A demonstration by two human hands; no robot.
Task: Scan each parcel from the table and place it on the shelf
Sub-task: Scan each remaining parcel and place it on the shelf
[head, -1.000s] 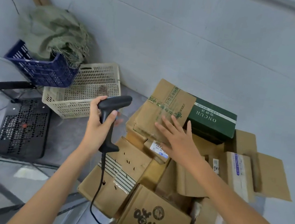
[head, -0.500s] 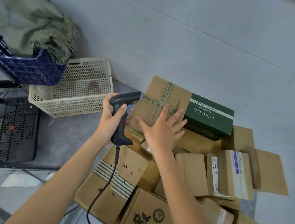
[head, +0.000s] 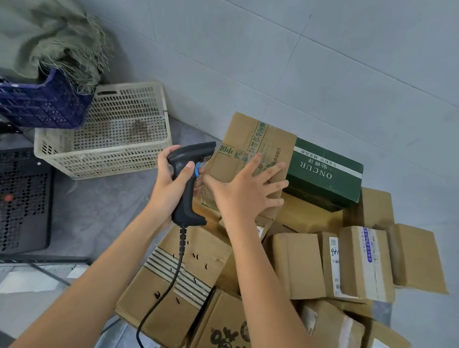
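Here, a black pistol-grip barcode scanner with a blue trigger and a black cord is gripped in the left hand, fingers and thumb curled round the handle, its head pointed at the tall brown cardboard parcel with green printed tape. That parcel stands atop the heap of parcels near the grey wall, tilted a little. The right hand is laid flat against its near face, fingers spread wide and straight; nothing is pinched by it. Just beside the parcel, on the right and touching it, a dark green box with a white stripe and the lettering ONCUR is seen. Below and to the right, several smaller brown cartons with white labels are piled loosely. A brown carton with striped tape lies under the left forearm, and a carton printed with black characters lies at the lower edge. To the left, a cream perforated plastic basket is set on the grey surface, touching a dark blue plastic crate in which a frayed green sack is heaped. A black perforated panel is seen further left. No shelf can be made out.
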